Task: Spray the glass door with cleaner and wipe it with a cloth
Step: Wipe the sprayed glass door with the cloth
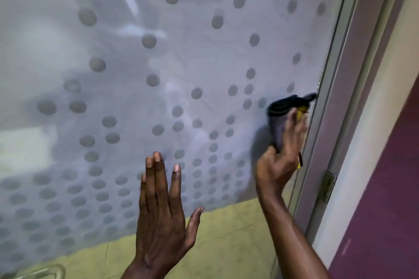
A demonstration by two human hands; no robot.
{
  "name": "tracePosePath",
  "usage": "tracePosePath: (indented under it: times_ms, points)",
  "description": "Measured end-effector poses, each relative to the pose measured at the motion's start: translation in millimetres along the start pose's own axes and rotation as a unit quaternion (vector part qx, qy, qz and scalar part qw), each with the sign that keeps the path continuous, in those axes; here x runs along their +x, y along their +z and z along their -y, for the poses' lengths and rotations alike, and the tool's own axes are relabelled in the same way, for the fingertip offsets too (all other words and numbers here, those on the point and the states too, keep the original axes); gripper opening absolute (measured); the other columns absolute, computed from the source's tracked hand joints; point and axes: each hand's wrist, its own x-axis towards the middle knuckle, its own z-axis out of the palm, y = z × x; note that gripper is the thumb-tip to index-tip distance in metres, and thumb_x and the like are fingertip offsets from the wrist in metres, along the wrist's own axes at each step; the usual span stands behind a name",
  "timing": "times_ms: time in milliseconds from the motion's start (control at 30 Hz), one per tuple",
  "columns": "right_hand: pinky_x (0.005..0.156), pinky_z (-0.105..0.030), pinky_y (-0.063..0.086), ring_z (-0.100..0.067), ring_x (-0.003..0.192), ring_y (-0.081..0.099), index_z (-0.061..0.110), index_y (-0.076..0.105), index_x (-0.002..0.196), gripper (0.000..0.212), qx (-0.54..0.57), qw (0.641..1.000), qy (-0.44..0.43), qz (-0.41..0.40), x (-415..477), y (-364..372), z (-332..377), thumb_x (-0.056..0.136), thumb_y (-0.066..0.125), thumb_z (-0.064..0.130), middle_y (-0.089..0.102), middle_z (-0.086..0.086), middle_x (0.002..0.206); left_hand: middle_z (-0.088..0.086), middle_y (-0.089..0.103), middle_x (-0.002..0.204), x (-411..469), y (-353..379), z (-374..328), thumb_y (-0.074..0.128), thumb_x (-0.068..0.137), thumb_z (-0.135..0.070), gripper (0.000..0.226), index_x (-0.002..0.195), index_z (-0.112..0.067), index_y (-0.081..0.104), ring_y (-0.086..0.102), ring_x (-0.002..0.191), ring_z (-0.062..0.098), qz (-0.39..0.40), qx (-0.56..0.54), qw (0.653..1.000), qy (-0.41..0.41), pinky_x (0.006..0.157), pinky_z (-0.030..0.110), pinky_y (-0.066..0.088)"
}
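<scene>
The frosted glass door [181, 56] with a pattern of grey dots fills most of the view. My right hand [281, 154] grips a folded dark grey cloth [283, 108] with a yellow edge and presses it on the glass near the door's right edge. My left hand [163, 206] is raised flat, fingers together and pointing up, palm toward the glass at the lower middle; I cannot tell whether it touches. No spray bottle is in view.
A metal door frame [344, 88] runs along the right edge of the glass, with a brass hinge [327, 186] low on it. A purple wall [385, 199] lies right of it. A yellowish tiled floor [226, 229] shows through the clear lower strip.
</scene>
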Motion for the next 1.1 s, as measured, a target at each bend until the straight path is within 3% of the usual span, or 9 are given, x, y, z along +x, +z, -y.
tracePosePath:
  times_ms: [167, 267, 400, 533, 700, 800, 900, 1000, 1100]
  points:
    - [0.132, -0.07, 0.03, -0.053, 0.165, 0.026, 0.019, 0.05, 0.162, 0.09, -0.108, 0.901, -0.355, 0.224, -59, -16, -15, 0.085, 0.046, -0.025, 0.035, -0.025, 0.174, 0.033, 0.01, 0.179, 1, 4, 2, 0.063, 0.093, -0.06, 0.104, 0.168, 0.002, 0.025, 0.011, 0.168, 0.05, -0.007, 0.03, 1.0, -0.004, 0.134, 0.061, 0.019]
    - [0.129, -0.071, 0.035, -0.053, 0.164, 0.03, 0.015, 0.055, 0.158, 0.094, -0.102, 0.938, -0.29, 0.162, -18, -24, -32, 0.073, 0.037, -0.022, 0.036, -0.028, 0.173, 0.033, 0.012, 0.179, 0, 6, 1, 0.064, 0.092, -0.062, 0.105, 0.167, 0.002, 0.028, 0.013, 0.168, 0.05, -0.016, 0.038, 0.999, -0.009, 0.136, 0.057, 0.016]
    - [0.139, -0.039, 0.028, -0.037, 0.168, 0.03, 0.015, 0.049, 0.163, 0.097, -0.028, 0.994, -0.106, 0.005, 79, -12, -9, 0.071, 0.039, -0.011, 0.037, -0.016, 0.176, 0.033, 0.011, 0.179, 2, 5, -6, 0.066, 0.091, -0.059, 0.103, 0.164, 0.004, 0.03, 0.012, 0.168, 0.05, -0.031, 0.027, 0.999, -0.015, 0.138, 0.054, 0.012]
    - [0.137, -0.062, 0.025, -0.041, 0.168, 0.025, 0.014, 0.046, 0.165, 0.103, -0.018, 0.99, -0.14, 0.0, 101, 9, 36, 0.069, 0.046, -0.022, 0.036, -0.019, 0.177, 0.033, 0.013, 0.179, 3, 6, -17, 0.065, 0.092, -0.057, 0.101, 0.164, 0.004, 0.03, 0.013, 0.168, 0.05, -0.03, 0.018, 0.999, -0.01, 0.139, 0.052, 0.011]
    - [0.133, -0.067, 0.028, -0.048, 0.167, 0.023, 0.021, 0.052, 0.161, 0.075, -0.08, 0.868, -0.444, 0.209, 15, 5, 49, 0.094, 0.045, -0.013, 0.037, -0.022, 0.174, 0.037, 0.015, 0.176, 7, 16, -25, 0.063, 0.092, -0.053, 0.096, 0.162, 0.006, 0.032, 0.016, 0.166, 0.054, -0.024, 0.021, 0.999, -0.008, 0.134, 0.061, 0.019]
    - [0.132, -0.061, 0.035, -0.045, 0.165, 0.031, 0.025, 0.055, 0.16, 0.064, -0.112, 0.817, -0.524, 0.212, 21, -11, 26, 0.105, 0.039, -0.005, 0.042, -0.017, 0.172, 0.036, 0.015, 0.177, 8, 18, -25, 0.062, 0.092, -0.054, 0.096, 0.161, 0.006, 0.034, 0.015, 0.166, 0.053, -0.025, 0.028, 0.999, -0.013, 0.134, 0.06, 0.019]
    - [0.137, -0.053, 0.028, -0.047, 0.163, 0.034, 0.023, 0.057, 0.157, 0.076, -0.115, 0.885, -0.433, 0.129, 89, -13, 7, 0.093, 0.047, -0.017, 0.038, -0.022, 0.172, 0.033, 0.015, 0.178, 8, 16, -23, 0.061, 0.093, -0.058, 0.097, 0.162, 0.004, 0.033, 0.014, 0.167, 0.05, -0.031, 0.039, 0.999, -0.006, 0.136, 0.054, 0.015]
    - [0.139, -0.035, 0.026, -0.039, 0.165, 0.034, 0.022, 0.057, 0.158, 0.092, -0.033, 0.981, -0.19, 0.021, 157, -8, 15, 0.077, 0.043, -0.02, 0.04, -0.019, 0.174, 0.031, 0.013, 0.179, 7, 15, -18, 0.062, 0.092, -0.059, 0.097, 0.162, 0.003, 0.034, 0.012, 0.168, 0.048, -0.032, 0.032, 0.999, 0.005, 0.138, 0.05, 0.01]
    - [0.141, -0.046, 0.023, -0.033, 0.168, 0.03, 0.024, 0.053, 0.162, 0.097, 0.056, 0.996, -0.042, -0.048, 175, 8, 54, 0.073, 0.035, -0.013, 0.04, -0.01, 0.176, 0.032, 0.016, 0.178, 6, 12, -15, 0.062, 0.091, -0.061, 0.099, 0.162, 0.003, 0.035, 0.013, 0.168, 0.047, -0.034, 0.043, 0.999, -0.002, 0.139, 0.049, 0.01]
